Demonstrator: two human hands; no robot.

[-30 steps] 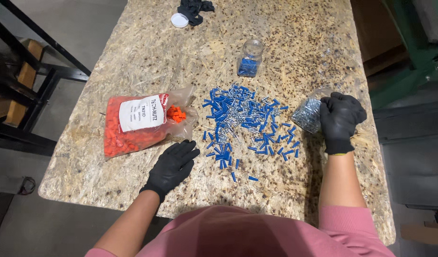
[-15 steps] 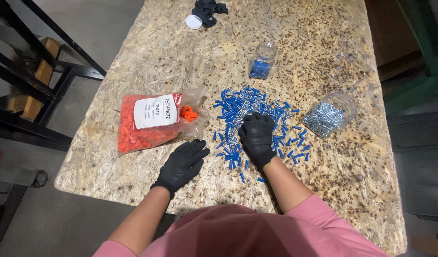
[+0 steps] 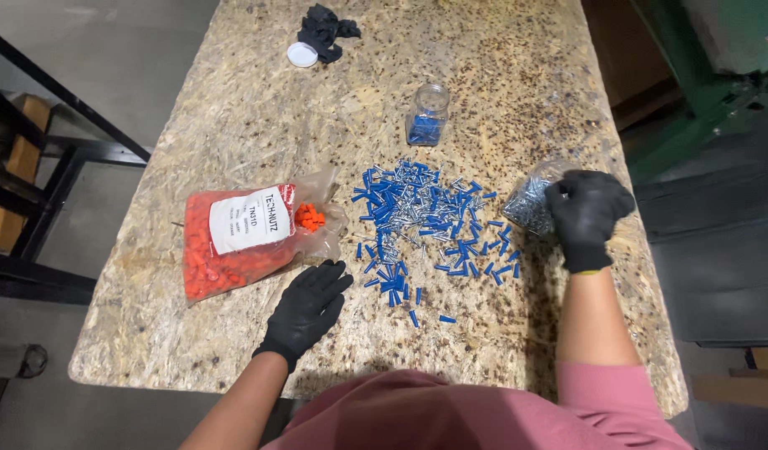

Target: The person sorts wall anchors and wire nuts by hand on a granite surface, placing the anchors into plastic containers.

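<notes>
So the right hand (image 3: 586,215) is over at the right side of the desk (image 3: 234,108), fingers curled down onto the mouth of a clear jar of screws (image 3: 530,204). Can't really tell whether they're pinching anything, the glove hides it. The left hand (image 3: 307,304) just lies flat on the near part of the desk, fingers loosely spread, holding nothing, right beside the near edge of the bag of orange pieces (image 3: 242,242).

The main thing here is the mixed pile (image 3: 426,221) in the middle of the desk — blue plastic anchors and silvery screws all jumbled together, with a few blue strays scattered toward the near side.

Progress-wise, my read is the sorting is partway at best. The small clear jar (image 3: 427,117) on the far side has only a shallow layer of blue pieces at the bottom, while the screw jar looks fairly full. The pile is still big though — lots of blue ones left to pull out, plenty of screws tangled in with them.

The orange bag is torn open at its right end, a little clump spilling into the opening. Way at the far end there's a white lid (image 3: 302,54) next to a crumpled black glove (image 3: 324,27).
</notes>
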